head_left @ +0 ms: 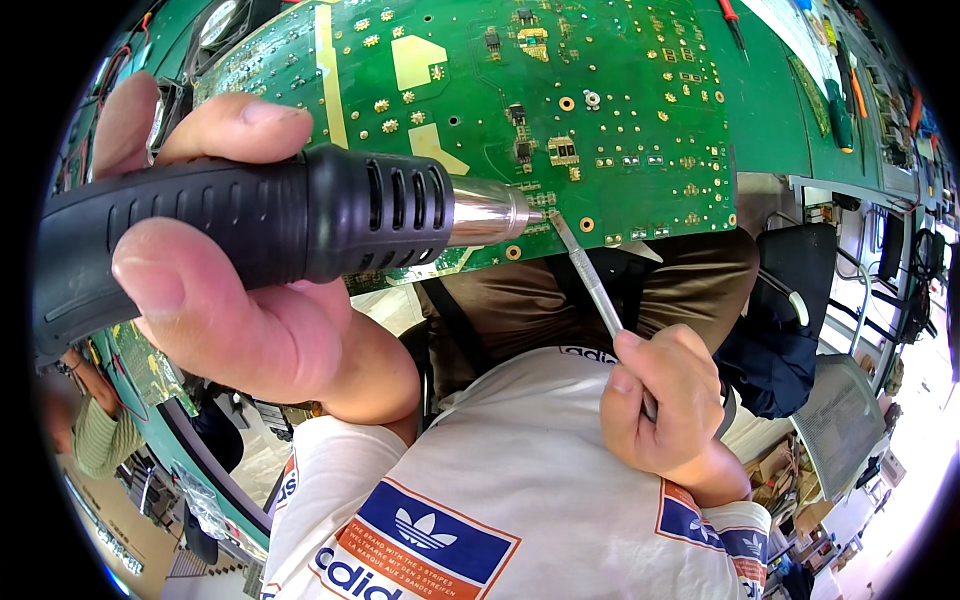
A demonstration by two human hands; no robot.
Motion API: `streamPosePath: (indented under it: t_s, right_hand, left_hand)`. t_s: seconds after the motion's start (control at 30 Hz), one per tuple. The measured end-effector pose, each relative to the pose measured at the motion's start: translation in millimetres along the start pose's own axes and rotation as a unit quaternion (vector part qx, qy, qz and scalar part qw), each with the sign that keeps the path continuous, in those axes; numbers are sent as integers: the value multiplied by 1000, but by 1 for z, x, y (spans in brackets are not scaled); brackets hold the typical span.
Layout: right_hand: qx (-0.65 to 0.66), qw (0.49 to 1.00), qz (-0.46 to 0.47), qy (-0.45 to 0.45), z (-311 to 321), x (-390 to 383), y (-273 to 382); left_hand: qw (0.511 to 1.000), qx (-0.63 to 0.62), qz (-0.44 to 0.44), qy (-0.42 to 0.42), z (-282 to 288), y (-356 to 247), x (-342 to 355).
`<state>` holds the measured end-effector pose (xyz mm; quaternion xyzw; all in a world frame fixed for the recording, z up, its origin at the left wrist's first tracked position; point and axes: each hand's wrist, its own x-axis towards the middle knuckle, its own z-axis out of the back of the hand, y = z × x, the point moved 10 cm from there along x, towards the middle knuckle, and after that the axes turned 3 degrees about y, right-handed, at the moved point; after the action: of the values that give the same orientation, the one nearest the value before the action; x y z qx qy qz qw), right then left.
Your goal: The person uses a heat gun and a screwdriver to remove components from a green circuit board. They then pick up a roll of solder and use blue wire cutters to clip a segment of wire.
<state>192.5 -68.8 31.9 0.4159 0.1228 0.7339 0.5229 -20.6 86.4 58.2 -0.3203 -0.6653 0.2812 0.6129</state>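
My left hand grips a black hot air gun handpiece with a steel nozzle, pointed rightward at a small cluster of parts on a large green circuit board. My right hand is closed around a slim silver metal tool, like tweezers or a pick, whose tip touches or nearly touches the board just right of the nozzle's end. Part of the board behind the handpiece and my left fingers is hidden.
A green work mat holds a red probe and several hand tools at right. A chair stands right of my legs. Another person is at lower left beside a bench with a smaller board.
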Motion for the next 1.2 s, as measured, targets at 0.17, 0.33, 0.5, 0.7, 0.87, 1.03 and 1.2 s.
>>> streamPosePath:
  t_s: [0.17, 0.33, 0.5, 0.7, 0.87, 1.03, 1.2]
  right_hand:
    - [-36, 998, 39, -16, 1, -2, 5]
    - [-10, 1000, 11, 7, 13, 6, 5]
    - [-3, 999, 14, 43, 5, 7, 8]
    - [-3, 999, 9, 47, 2, 8, 8]
    - [-52, 997, 23, 51, -3, 6, 15]
    - [-73, 992, 15, 100, -5, 11, 21]
    - [-74, 993, -24, 89, -9, 11, 25]
  left_hand:
    - [1000, 18, -8, -9, 6, -2, 1]
    - [999, 32, 1, 5, 8, 0, 1]
    - [999, 29, 13, 14, 9, 1, 2]
    - [999, 32, -2, 27, 9, 0, 3]
    - [999, 34, -20, 34, 12, -1, 6]
    - [999, 45, -28, 12, 10, -3, 4]
    - [996, 64, -44, -52, 7, -7, 3]
